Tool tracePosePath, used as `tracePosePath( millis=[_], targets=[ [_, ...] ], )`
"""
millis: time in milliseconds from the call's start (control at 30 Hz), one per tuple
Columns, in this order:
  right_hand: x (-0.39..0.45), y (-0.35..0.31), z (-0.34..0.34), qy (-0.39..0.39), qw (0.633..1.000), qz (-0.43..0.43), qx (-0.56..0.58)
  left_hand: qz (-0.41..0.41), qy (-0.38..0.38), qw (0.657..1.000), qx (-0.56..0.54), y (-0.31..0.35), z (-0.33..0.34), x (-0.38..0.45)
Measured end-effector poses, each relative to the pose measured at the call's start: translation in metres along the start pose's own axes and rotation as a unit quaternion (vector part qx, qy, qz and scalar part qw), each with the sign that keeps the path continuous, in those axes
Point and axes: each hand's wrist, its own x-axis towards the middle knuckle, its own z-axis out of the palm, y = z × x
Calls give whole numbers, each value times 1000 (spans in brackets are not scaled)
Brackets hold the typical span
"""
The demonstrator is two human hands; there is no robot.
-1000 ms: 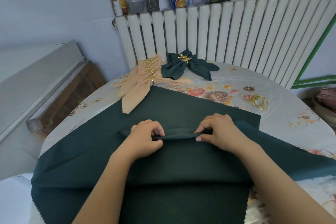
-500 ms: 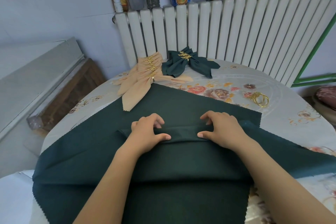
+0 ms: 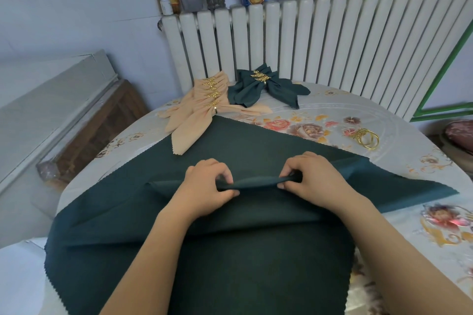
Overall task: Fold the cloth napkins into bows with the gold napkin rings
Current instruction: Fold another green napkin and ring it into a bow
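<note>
A dark green cloth napkin [image 3: 256,151] with pinked, zigzag edges lies spread corner-first over a floral-covered table [image 3: 384,115], a raised pleat gathered across its middle. The left hand [image 3: 204,184] and right hand [image 3: 311,179] each pinch that pleat between thumb and curled fingers, lifting the fold just off the surface. At the table's far side, by a white radiator [image 3: 332,41], sit one finished green bow [image 3: 261,87] cinched with a gold leaf ring and a stack of peach bows [image 3: 202,107], four gold rings visible. Loose gold napkin rings [image 3: 366,137] lie to the right, overlapping, their number unclear
</note>
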Motion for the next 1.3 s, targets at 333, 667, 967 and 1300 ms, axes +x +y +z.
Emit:
tracePosePath(
  millis=[333,667,967,1300],
  targets=[
    [-4,0,-1,-65,997,46,19,-26,-60,997,-28,2,1,-2],
    [2,-5,11,48,997,22,-49,-12,50,999,2,10,3,0],
    [-6,-5,-4,-25,999,2,28,15,-23,1000,0,8,3,-5],
    [-6,-5,3,-71,997,-12,0,-42,-98,994,34,25,7,-12]
  ],
)
